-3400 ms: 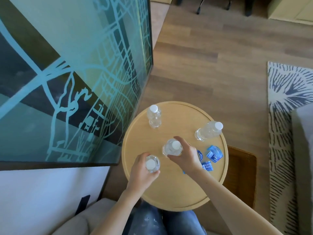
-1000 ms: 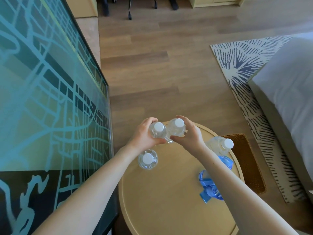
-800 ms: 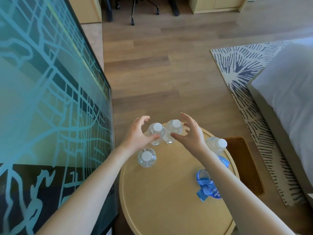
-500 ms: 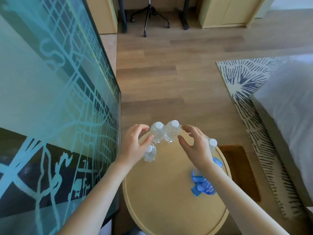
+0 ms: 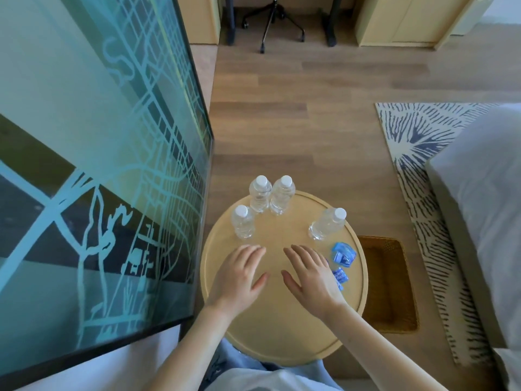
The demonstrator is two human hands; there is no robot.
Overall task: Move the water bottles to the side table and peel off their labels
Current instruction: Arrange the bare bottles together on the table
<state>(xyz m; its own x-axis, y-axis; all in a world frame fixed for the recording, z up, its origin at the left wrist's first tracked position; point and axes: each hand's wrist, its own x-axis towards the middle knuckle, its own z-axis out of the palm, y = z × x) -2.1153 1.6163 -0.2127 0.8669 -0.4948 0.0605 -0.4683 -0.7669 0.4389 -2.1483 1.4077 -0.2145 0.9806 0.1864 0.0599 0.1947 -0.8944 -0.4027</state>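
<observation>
Where the bottles stand: a round, pale wooden surface (image 5: 282, 328) with a raised rim, set on a wood-plank floor (image 5: 282, 122).
Room, left: a large black-framed street-map picture (image 5: 98, 165) leans just beside the surface.
Room, right: a brown woven tray (image 5: 386, 283) sits on the floor beside the surface. Past it are a blue-and-white patterned rug (image 5: 417, 136) and the edge of a bed (image 5: 485, 179) in grey bedding.
Room, far end: a wheeled chair base (image 5: 275, 21) stands between pale cabinets (image 5: 403, 21).
Left hand (image 5: 239, 277): palm down over the near-left of the surface, fingers straight and pointing away, thumb angled inward; the grip is slack and holds nothing.
Right hand (image 5: 308, 275): mirrors it on the near-right, fingers flat, grip likewise loose and empty.
Contact: whether either palm rests on the wood cannot be told.
Water bottles: four clear, white-capped, stripped bottles stand upright on the far half. A touching pair (image 5: 270, 197) stands at the far rim, a third bottle (image 5: 242, 225) just near-left of it, and a fourth bottle (image 5: 327, 227) apart at the right.
Bottles and grip: all four stand beyond the fingertips, untouched. The third bottle is nearest the left hand; the fourth is beyond the right.
Peeled labels: one crumpled blue label (image 5: 344, 254) lies just right of the right hand's fingers. A second label (image 5: 339, 276) is partly hidden at that hand's outer edge.
</observation>
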